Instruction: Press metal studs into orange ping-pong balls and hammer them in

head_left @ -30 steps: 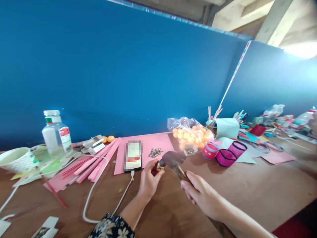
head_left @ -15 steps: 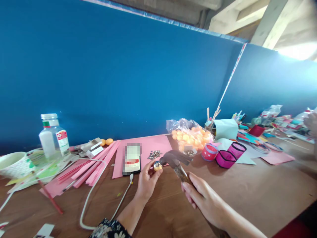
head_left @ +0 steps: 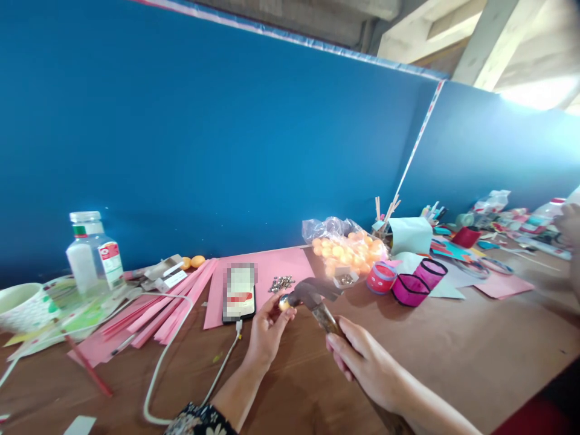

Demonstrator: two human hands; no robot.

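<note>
My left hand (head_left: 267, 329) pinches a small orange ball with a metal cap (head_left: 284, 301) against the brown table (head_left: 453, 356). My right hand (head_left: 362, 359) is wrapped round the wooden handle of a hammer (head_left: 317, 299). The hammer's dark metal head rests right at the ball. A little heap of small metal pieces (head_left: 281, 282) lies just behind on a pink sheet (head_left: 276, 266).
A phone (head_left: 240, 293) on a white cable lies left of my hands. Pink paper strips (head_left: 167, 305), a plastic bottle (head_left: 93, 254) and a cup (head_left: 22, 305) sit at the left. A bag of orange balls (head_left: 347, 244) and pink paper rings (head_left: 410, 287) stand behind right.
The hammer head rose off the ball half a second ago and has come back down onto it. My left hand keeps holding the ball in place.
</note>
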